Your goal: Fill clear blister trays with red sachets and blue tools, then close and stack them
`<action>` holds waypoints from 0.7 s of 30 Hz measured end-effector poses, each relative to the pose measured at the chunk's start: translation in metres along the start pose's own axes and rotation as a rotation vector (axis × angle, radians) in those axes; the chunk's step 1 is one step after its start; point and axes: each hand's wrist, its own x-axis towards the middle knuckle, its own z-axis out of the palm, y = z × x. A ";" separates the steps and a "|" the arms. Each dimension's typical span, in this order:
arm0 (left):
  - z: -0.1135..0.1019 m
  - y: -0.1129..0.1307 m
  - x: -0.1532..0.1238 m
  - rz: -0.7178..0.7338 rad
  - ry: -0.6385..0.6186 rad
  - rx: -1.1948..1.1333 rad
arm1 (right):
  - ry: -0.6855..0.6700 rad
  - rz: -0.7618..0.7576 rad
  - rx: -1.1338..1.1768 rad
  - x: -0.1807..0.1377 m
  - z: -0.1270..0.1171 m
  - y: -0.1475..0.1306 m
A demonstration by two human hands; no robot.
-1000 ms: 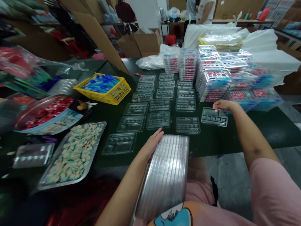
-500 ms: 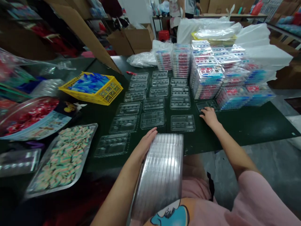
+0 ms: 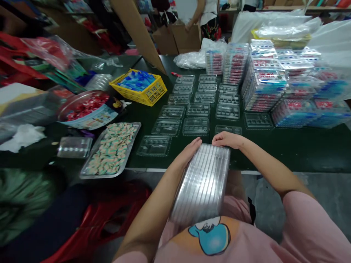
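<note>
A stack of clear plastic blister trays (image 3: pixel 203 182) leans against my body at the table's front edge. My left hand (image 3: pixel 189 155) is closed along the left side of the stack, holding it. At its far end my right hand (image 3: pixel 227 140) has its fingers curled in a pinch on the edge of a tray; the fingertips are partly hidden. Just behind that hand lies a single clear tray (image 3: pixel 228 129), partly covered by it. Further right, another tray (image 3: pixel 257 120) lies flat beside the packed sets. More trays (image 3: pixel 196 126) are laid in rows on the dark green table.
Tall stacks of filled packs (image 3: pixel 264 82) stand at the right. To the left are a yellow basket (image 3: pixel 153 91) of blue items, a tub (image 3: pixel 93 118) of red wrapped pieces and a metal tray (image 3: pixel 131 146) of small pastel pieces. A person's arm (image 3: pixel 196 16) reaches toward a cardboard box (image 3: pixel 189 38).
My right hand has come back left from the tray beside the packed sets to the stack's far end. That tray stays on the table. The view has shifted left.
</note>
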 end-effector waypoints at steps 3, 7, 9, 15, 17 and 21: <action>-0.001 0.002 -0.003 -0.002 0.000 0.028 | -0.036 0.062 0.107 0.006 0.001 0.002; -0.005 -0.001 0.002 0.001 -0.001 0.068 | 0.016 0.077 0.126 0.012 0.005 0.006; -0.007 -0.003 0.005 0.010 0.012 0.097 | 0.139 0.034 0.075 0.012 0.002 0.004; -0.010 -0.001 0.006 -0.011 0.032 0.097 | 0.566 -0.208 -0.034 -0.053 -0.067 -0.016; -0.010 0.001 0.006 -0.020 0.034 0.087 | 0.554 -0.179 -0.078 -0.092 -0.100 -0.013; -0.008 0.002 0.008 -0.023 0.047 0.081 | 0.324 0.145 -0.157 -0.144 -0.152 0.021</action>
